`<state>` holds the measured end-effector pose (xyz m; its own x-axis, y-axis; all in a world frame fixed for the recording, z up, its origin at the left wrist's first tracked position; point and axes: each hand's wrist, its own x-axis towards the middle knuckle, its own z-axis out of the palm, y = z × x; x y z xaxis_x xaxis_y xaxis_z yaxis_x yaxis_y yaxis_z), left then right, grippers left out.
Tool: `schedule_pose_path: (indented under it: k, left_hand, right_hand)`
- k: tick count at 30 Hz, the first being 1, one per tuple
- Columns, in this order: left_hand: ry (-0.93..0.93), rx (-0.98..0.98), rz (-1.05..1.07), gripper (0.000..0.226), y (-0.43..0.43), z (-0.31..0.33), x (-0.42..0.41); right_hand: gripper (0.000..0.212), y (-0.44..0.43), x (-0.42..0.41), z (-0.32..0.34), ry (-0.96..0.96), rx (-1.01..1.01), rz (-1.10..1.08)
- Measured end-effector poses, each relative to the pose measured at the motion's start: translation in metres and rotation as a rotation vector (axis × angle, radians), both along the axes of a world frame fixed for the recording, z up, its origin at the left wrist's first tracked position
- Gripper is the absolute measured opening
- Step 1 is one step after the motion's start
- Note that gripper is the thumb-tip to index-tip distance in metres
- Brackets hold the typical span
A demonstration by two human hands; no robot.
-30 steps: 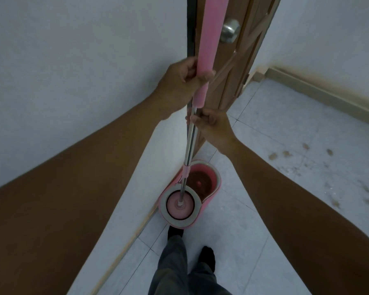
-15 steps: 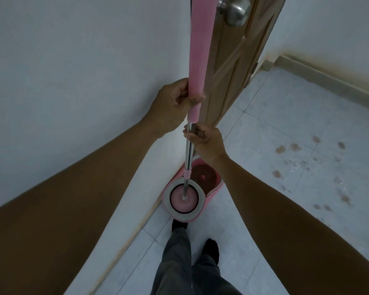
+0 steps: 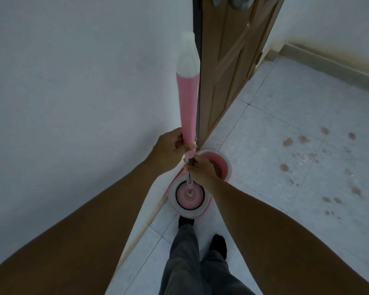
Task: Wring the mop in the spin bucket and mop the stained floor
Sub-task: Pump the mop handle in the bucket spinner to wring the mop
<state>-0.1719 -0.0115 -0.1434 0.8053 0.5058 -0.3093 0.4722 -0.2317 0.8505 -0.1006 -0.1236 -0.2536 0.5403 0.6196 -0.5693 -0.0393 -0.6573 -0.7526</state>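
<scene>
we stand on a pale tiled floor (image 3: 285, 116) in a corner formed by a white wall (image 3: 73, 81) and a wooden door (image 3: 228, 71). brown stains (image 3: 288, 142) are scattered across the tiles to our right, well apart from the bucket, so mopping has not yet begun. the pink spin bucket (image 3: 227, 167) sits against the wall base, just ahead of our feet. the mop (image 3: 188, 107) stands nearly upright, its head seated in the spinner basket (image 3: 190, 195), the compartment nearer us. this suits wringing, since a vertical pole lets downward strokes drive the spinner. our left hand (image 3: 170, 150) is wrapped tight around the lower end of the pink sleeve. our right hand (image 3: 201, 170) is clasped around the steel shaft just below, which we judge steadies the pole.
</scene>
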Motion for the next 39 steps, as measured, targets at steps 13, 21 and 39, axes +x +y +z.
schedule_pose_path:
  k: [13, 21, 39]
  left_hand:
    - [-0.382, -0.086, 0.137, 0.034, 0.018, 0.107, 0.040]
    - [-0.357, 0.016, 0.122, 0.042, 0.021, 0.117, 0.049]
    - [-0.451, 0.054, -0.003, 0.029, 0.022, 0.106, 0.043]
  right_hand:
    - [0.029, 0.001, 0.030, 0.039, 0.033, 0.173, 0.018]
    - [0.018, 0.020, 0.034, 0.088, -0.160, 0.392, -0.086]
    - [0.045, -0.008, 0.033, -0.044, -0.130, -0.266, 0.420]
